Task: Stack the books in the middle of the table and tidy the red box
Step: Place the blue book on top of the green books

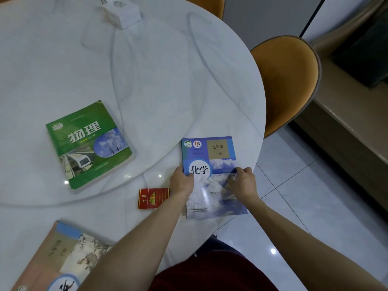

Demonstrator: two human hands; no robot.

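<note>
Gripping the blue book — titled 化学, 九年级 下册 — left hand and right hand pinch its sides.

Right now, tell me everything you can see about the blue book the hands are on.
The blue book is a thin glossy paperback lying flat, cover up, at the table's near right edge. Its cover shows clouds, a snowy peak, a tan panel and large Chinese characters in a white circle. The left hand grips its left edge and the right hand its right edge. The red box lies just left, apart.
</note>
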